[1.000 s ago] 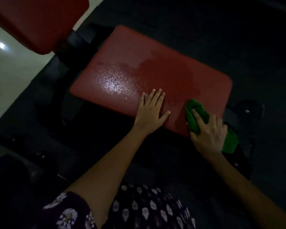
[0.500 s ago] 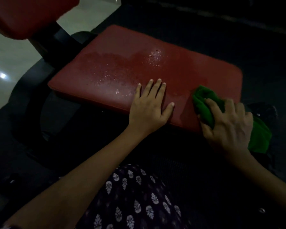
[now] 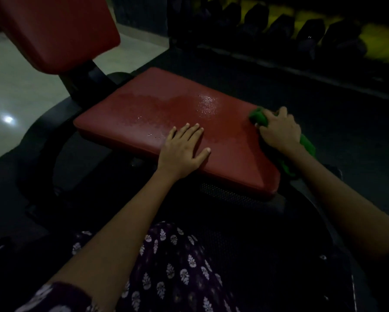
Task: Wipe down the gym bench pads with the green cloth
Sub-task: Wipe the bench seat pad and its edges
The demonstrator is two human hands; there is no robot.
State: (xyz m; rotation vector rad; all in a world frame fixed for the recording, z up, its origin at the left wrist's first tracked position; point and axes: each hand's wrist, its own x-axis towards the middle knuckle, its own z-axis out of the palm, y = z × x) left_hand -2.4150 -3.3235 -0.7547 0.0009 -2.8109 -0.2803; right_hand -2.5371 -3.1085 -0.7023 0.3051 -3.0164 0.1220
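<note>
Green cloth (image 3: 259, 117) bunched under my right hand (image 3: 279, 129) at the seat pad's (image 3: 144, 115) far right corner, its tail hanging off the right edge. Fingers curled over it, clamped. Left hand (image 3: 182, 149) flat near the front edge, fingers straight, bracing. Step in hand, I judge: wiping the seat; wet sheen (image 3: 208, 104) mid-pad remains. Next move calls for a sweep leftward across it. Open pad to the left. Farther off, the back pad (image 3: 54, 30) stands tilted upright, looks unwiped. Dumbbell rack (image 3: 301, 28) well apart.

gym | red padded bench (image 3: 177, 122) | dumbbells on rack (image 3: 310, 34) | dark rubber flooring (image 3: 324, 122)
</note>
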